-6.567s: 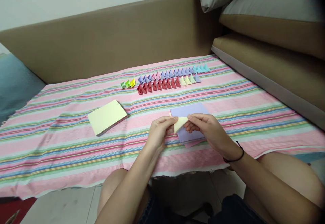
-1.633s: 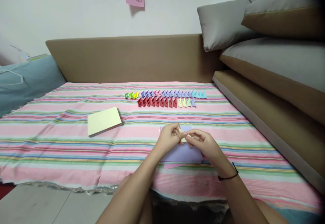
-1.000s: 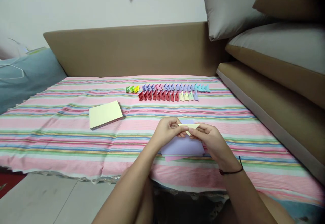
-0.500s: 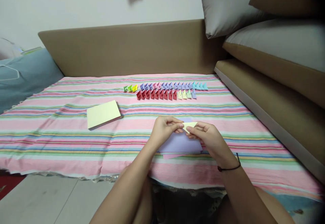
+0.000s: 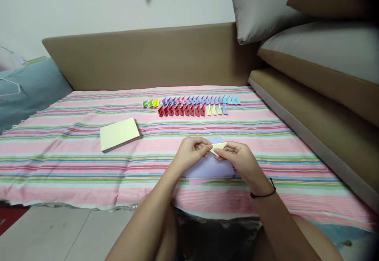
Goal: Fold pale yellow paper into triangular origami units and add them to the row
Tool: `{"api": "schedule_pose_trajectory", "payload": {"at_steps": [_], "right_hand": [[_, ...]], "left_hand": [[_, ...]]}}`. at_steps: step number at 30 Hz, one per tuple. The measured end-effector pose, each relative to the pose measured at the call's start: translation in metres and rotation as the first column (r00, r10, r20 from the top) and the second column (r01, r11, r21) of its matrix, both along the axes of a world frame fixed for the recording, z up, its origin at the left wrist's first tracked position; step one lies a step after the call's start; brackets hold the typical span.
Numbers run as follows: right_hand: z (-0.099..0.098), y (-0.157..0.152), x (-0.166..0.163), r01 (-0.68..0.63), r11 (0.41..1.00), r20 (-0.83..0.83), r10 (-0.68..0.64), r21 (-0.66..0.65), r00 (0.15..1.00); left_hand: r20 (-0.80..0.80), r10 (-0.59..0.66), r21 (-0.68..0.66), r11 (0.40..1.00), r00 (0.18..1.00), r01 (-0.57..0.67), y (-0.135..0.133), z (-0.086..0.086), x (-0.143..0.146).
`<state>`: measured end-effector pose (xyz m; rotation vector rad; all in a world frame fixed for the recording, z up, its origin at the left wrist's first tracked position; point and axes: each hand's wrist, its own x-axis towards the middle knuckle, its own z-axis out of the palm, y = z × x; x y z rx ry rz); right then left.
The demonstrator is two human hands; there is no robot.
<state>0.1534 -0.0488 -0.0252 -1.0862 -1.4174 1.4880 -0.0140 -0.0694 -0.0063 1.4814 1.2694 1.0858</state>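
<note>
Between my two hands is a small pale yellow folded paper (image 5: 219,147), shaped like a triangle with its point down. My left hand (image 5: 194,150) pinches its left corner. My right hand (image 5: 235,155) grips its right side, thumb on the front face. Fingers cover both ends of the paper. Beneath my hands lie lilac paper sheets (image 5: 209,168) on the striped cloth, and a strip of pink paper (image 5: 199,182) sticks out from under their near edge.
Two rows of small folded paper pieces stand farther back, with dark red ones (image 5: 182,111) in the nearer row. A stack of pale yellow paper (image 5: 120,134) lies at the left on the striped cloth (image 5: 74,150). Grey and brown cushions (image 5: 319,51) are piled at the right.
The view has shifted very slightly. Both hands keep hold of the yellow folded paper, which tilts a little more, its right end higher. The other papers lie as before.
</note>
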Motion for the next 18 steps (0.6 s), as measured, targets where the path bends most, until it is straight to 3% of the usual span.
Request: {"api": "schedule_pose_trajectory", "payload": {"at_steps": [9,18], "right_hand": [[-0.002,0.0,-0.001,-0.039,0.999,0.014,0.039,0.037,0.999],[-0.001,0.0,0.004,-0.163,0.986,0.054,0.162,0.033,0.985]], "left_hand": [[-0.136,0.056,0.063,0.997,0.989,-0.047,-0.003,0.002,0.003],[0.069,-0.072,-0.181,0.98,0.995,0.084,-0.002,0.005,-0.01]]}}
